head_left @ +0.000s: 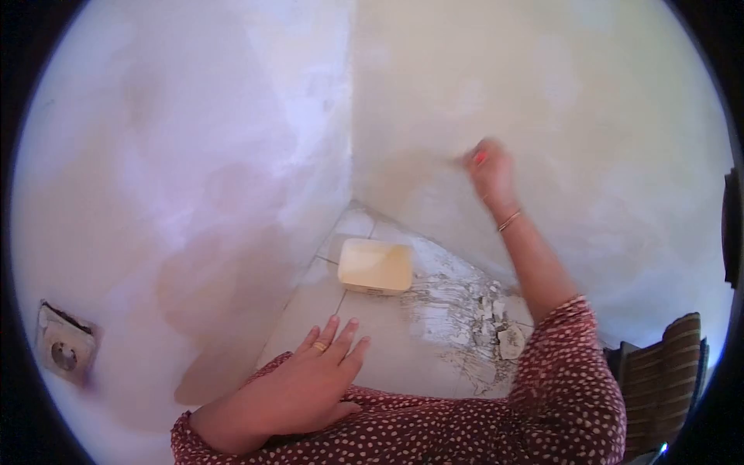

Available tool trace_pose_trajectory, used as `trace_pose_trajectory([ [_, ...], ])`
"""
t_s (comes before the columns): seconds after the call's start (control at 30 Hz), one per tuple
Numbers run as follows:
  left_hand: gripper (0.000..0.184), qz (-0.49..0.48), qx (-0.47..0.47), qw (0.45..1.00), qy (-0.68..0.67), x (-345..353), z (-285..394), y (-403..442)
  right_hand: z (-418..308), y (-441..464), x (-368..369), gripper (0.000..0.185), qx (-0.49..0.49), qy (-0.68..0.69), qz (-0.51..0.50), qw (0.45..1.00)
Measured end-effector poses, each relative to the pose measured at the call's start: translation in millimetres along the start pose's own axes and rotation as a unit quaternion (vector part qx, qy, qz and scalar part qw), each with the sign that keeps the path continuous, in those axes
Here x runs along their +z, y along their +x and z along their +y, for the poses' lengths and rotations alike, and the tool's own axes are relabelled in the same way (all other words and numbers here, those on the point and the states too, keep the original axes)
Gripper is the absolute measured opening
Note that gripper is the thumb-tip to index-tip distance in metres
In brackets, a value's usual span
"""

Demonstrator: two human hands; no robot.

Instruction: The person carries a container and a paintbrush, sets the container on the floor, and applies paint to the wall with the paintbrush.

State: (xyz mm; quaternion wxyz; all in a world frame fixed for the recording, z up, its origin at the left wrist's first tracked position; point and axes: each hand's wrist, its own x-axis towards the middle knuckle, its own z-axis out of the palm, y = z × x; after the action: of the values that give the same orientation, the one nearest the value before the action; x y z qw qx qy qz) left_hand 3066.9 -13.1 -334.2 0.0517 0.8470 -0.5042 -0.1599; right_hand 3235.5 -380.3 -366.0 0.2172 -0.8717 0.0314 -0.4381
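My right hand is raised against the right-hand wall near the corner, its fingers closed and smeared by motion. A small bit of red shows at the fingers; what the hand grips is mostly hidden and I cannot make it out. Low in front of my body, my left hand hovers with its fingers stretched out, a ring on one of them, and nothing in it. Beyond its fingertips a cream rectangular plastic tub stands on the tiled floor, its inside pale yellowish.
Crumbled plaster pieces and white dust lie on the floor right of the tub. A loose-looking wall socket sits in the left wall. At lower right is a striped brown cushioned object.
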Motion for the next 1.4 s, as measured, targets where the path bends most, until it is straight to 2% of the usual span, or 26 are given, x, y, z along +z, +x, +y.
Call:
trace_pose_trajectory([
  [0.07,0.075,0.004,0.004,1.000,0.003,0.9,0.1,3.0,-38.3,39.5,-39.0,0.013,-0.090,-0.019,0.130,0.987],
  [0.13,0.074,0.006,0.001,1.000,0.004,3.1,-0.4,5.0,-60.5,65.7,-67.0,0.009,-0.174,0.003,0.257,0.951],
  [0.2,0.075,0.007,0.002,1.000,0.006,2.5,0.5,4.7,-77.0,76.1,-88.5,0.007,-0.247,0.032,0.331,0.910],
  [0.23,0.075,0.007,0.005,1.000,0.006,-0.1,0.0,3.3,-91.0,72.8,-93.1,0.008,-0.183,0.143,0.321,0.918],
  [0.3,0.076,0.006,0.002,1.000,0.010,0.5,0.6,2.7,-111.5,46.7,-99.0,0.012,-0.041,0.358,0.285,0.888],
  [0.4,0.077,0.008,0.001,1.000,0.002,10.0,-14.7,-0.5,-91.5,8.9,-78.4,0.012,0.100,0.308,0.129,0.937],
  [0.47,0.077,0.007,0.000,1.000,-0.002,12.8,-22.3,-5.1,-69.4,-25.7,-39.2,0.011,0.148,0.383,0.028,0.911],
  [0.53,0.076,-0.002,-0.005,1.000,0.002,13.0,-22.6,-6.9,-47.5,-64.3,5.5,0.010,0.229,0.374,-0.056,0.897],
  [0.6,0.076,-0.012,-0.014,1.000,0.003,14.1,-23.1,-7.6,-27.1,-105.1,52.4,0.009,0.258,0.324,-0.105,0.904],
  [0.67,0.075,-0.025,-0.026,0.999,0.004,14.5,-21.2,-7.5,-23.2,-136.7,78.1,0.013,0.300,0.313,-0.154,0.888],
  [0.77,0.075,-0.033,-0.027,0.999,0.008,13.3,-19.3,-11.6,-8.0,-173.0,112.2,0.019,0.277,0.250,-0.214,0.903],
  [0.8,0.075,-0.030,-0.029,0.999,0.003,14.3,-19.5,-13.2,-9.2,-178.6,122.6,0.021,0.202,0.190,-0.213,0.937],
  [0.9,0.075,-0.026,-0.032,0.999,-0.008,14.1,-20.5,-17.0,-14.7,-189.6,130.1,0.020,0.191,0.158,-0.227,0.942],
  [1.2,0.075,-0.007,-0.016,1.000,-0.003,16.9,-28.1,-20.0,-5.9,-200.3,185.1,0.017,0.019,0.021,-0.302,0.953],
  [1.37,0.077,0.005,-0.025,1.000,-0.004,10.4,-11.4,4.9,-0.4,-198.3,206.6,0.014,0.011,0.019,-0.295,0.955],
  [1.4,0.077,0.006,-0.028,1.000,0.002,10.6,-10.6,3.8,-0.8,-196.3,207.3,0.014,0.042,0.037,-0.280,0.959],
])
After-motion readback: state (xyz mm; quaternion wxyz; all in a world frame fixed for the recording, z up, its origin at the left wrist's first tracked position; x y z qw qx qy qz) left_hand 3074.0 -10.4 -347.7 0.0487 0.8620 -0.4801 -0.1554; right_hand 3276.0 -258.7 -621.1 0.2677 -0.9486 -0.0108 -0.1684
